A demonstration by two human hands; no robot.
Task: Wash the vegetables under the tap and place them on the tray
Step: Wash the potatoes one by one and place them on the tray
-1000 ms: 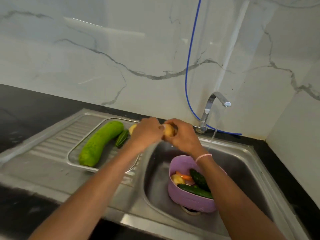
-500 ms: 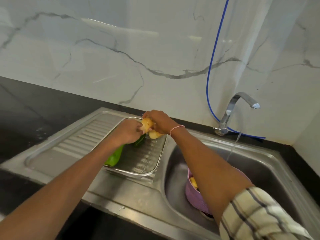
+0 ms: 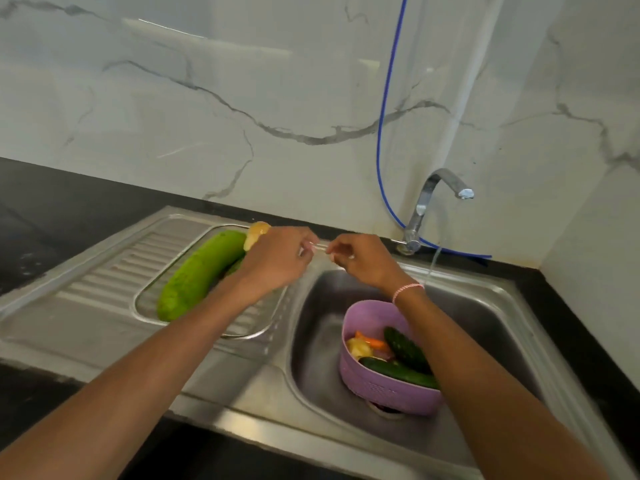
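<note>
A steel wire tray point(image 3: 242, 336) rests on the draining board. On it lie a big light-green gourd point(image 3: 201, 275) and a yellow potato point(image 3: 256, 232) at the far end. My left hand point(image 3: 277, 261) hovers over the tray's right side, just in front of the potato, fingers loosely bent and holding nothing. My right hand point(image 3: 363, 261) is beside it over the sink's back left edge, also without anything in it. In the sink a purple basket point(image 3: 381, 386) holds dark cucumbers point(image 3: 405, 348), a carrot point(image 3: 372, 340) and another potato point(image 3: 358, 348).
The tap point(image 3: 429, 202) stands at the sink's back edge with a thin stream of water point(image 3: 433, 265) running into the steel sink point(image 3: 491, 327). A blue hose point(image 3: 384, 133) hangs down the marble wall. Black countertop surrounds the sink unit.
Both hands carried a potato from above the sink to the tray and let go of it. The hands have since drawn back to the right, holding nothing.
</note>
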